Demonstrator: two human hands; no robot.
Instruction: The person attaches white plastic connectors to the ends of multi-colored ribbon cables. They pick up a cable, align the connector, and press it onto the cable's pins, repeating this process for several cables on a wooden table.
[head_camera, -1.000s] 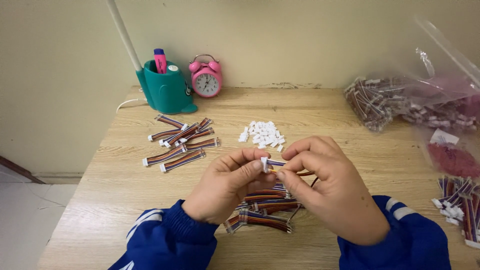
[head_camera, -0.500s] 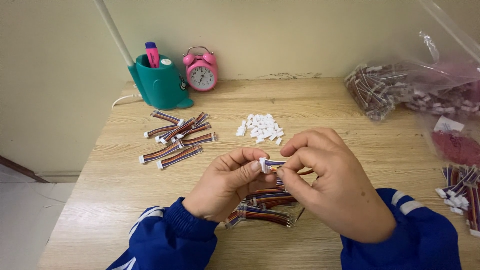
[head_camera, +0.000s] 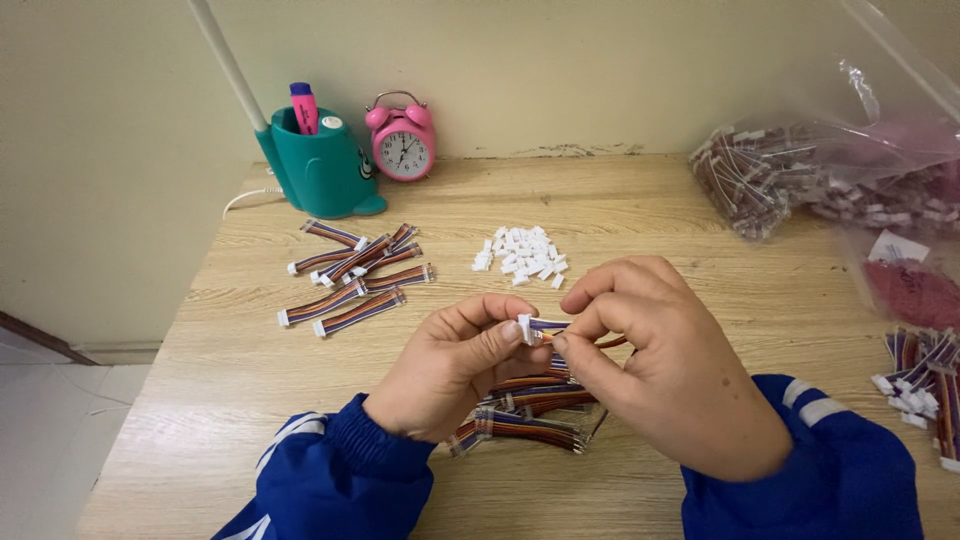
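Pinching a small white connector housing between thumb and forefinger, your left hand meets your right hand just above the wooden surface. Your right fingers are closed on a short multicoloured ribbon cable, whose end sits at the housing. Both hands hover over a heap of similar ribbon cables lying near the front edge.

Beyond your hands, a small pile of loose white housings rests mid-surface. To the left of it lie several finished cables with white ends, spread apart. At the back left stands a teal pen holder with a pink marker in it, and a pink alarm clock just beside it. On the right sit clear plastic bags stuffed with more cables.
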